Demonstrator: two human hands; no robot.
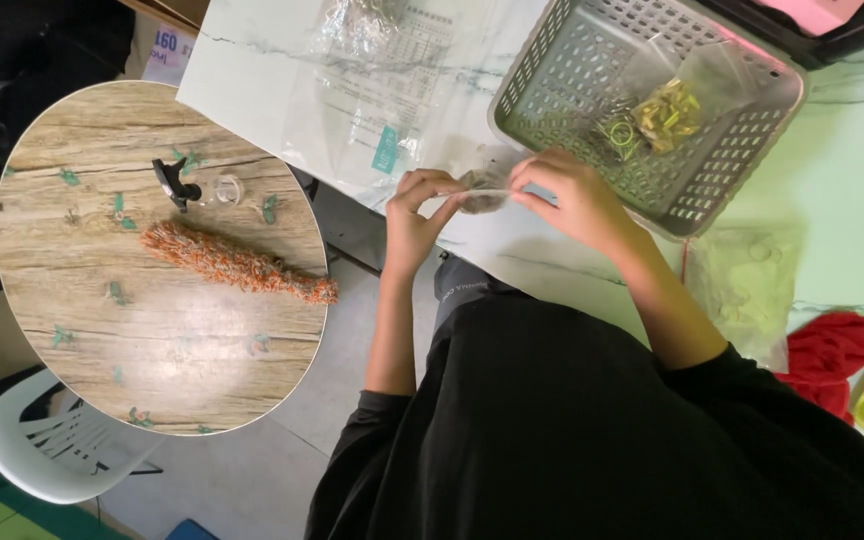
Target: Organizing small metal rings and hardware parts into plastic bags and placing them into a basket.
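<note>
Seemingly light, limp and slippery, a small clear plastic bag (pixel 482 190) is pinched between the left hand (pixel 414 215) and right hand (pixel 570 195) over the white marble-patterned bench (pixel 512 250), at 7 o'clock from the grey perforated plastic basket (pixel 552 60). Its top edge looks the best place to grip.

Left hand (pixel 414 205) raised, fingers curled, thumb and forefinger pinched. Right hand (pixel 564 193) opposite, fingertips pinched likewise, close to the left. Both forearms bare, extended forward; black sleeves at elbows.
</note>
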